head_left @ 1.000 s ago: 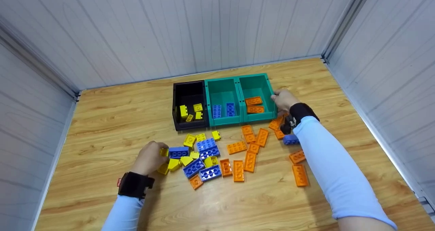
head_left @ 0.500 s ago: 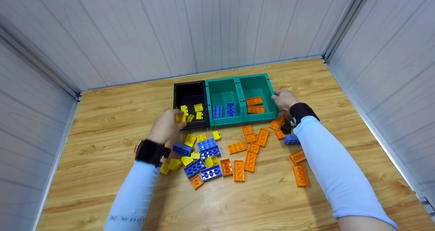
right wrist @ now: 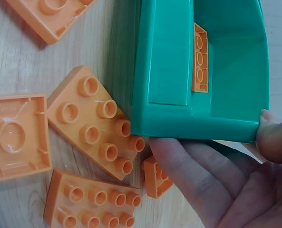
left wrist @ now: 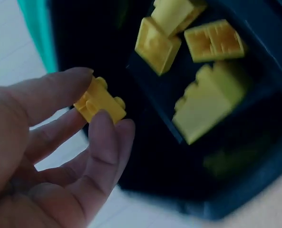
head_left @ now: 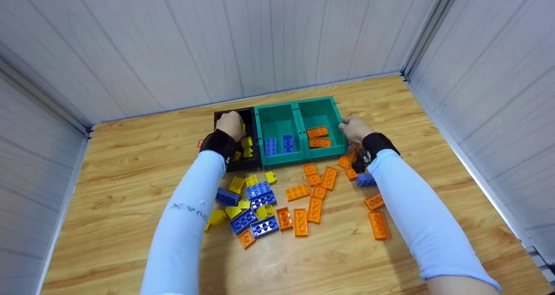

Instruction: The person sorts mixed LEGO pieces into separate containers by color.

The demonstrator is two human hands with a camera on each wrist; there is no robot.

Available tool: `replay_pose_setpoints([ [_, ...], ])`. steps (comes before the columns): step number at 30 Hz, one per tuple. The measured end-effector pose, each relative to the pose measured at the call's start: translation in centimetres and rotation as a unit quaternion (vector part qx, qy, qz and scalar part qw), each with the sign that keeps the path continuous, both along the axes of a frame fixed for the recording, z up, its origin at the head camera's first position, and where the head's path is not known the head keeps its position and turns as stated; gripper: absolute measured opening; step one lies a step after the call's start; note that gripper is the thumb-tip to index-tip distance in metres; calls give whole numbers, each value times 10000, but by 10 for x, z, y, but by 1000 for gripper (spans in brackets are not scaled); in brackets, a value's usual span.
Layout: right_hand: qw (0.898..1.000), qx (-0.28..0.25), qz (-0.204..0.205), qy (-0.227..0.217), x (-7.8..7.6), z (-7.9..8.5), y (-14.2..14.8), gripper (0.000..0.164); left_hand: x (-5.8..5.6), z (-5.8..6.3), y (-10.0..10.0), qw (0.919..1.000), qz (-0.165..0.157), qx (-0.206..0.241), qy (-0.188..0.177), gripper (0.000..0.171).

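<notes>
My left hand (head_left: 230, 125) is over the black bin (head_left: 243, 164), pinching a small yellow building brick (left wrist: 102, 103) between thumb and fingers. Several other yellow bricks (left wrist: 209, 102) lie inside that bin. On the far right of the row, my right hand (head_left: 356, 129) grips the side wall of the end green bin (right wrist: 202, 126), thumb at the rim and fingers below it. Orange bricks (head_left: 320, 142) lie inside this bin. Between the two stands another green bin (head_left: 277, 117) with blue bricks (head_left: 271, 146) in it.
In front of the bins, blue bricks (head_left: 265, 226) and yellow bricks (head_left: 237, 185) lie in a loose pile. Orange bricks (head_left: 300, 222) spread to its right. A lone blue brick (head_left: 365, 180) sits by the right wrist. Pale panel walls (head_left: 243, 39) enclose the wooden table (head_left: 143, 156).
My left hand has carried a yellow brick from the left of the pile up and right, into the black bin. The right hand keeps its grip on the green bin.
</notes>
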State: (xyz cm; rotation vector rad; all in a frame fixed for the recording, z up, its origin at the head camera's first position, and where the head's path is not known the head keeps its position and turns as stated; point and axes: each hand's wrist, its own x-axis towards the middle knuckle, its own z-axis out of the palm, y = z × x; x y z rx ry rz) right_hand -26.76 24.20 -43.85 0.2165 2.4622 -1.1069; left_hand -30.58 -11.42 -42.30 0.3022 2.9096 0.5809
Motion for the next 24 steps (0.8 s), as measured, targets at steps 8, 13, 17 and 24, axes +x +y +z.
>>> replay_pose_setpoints([
  [8,9994,182,256,120,-2,-2,-13,50,-13,-21,0,9989,342,-322,92,19],
  [13,9985,346,387,189,-2,1,-13,50,-6,-14,-6,9995,273,-4,129,24],
  [17,9985,393,332,203,-2,5,-8,50,5,4,-10,9986,-1,469,234,34],
  [24,9994,242,222,77,-3,6,-7,51,43,18,-29,9924,-484,861,731,29],
])
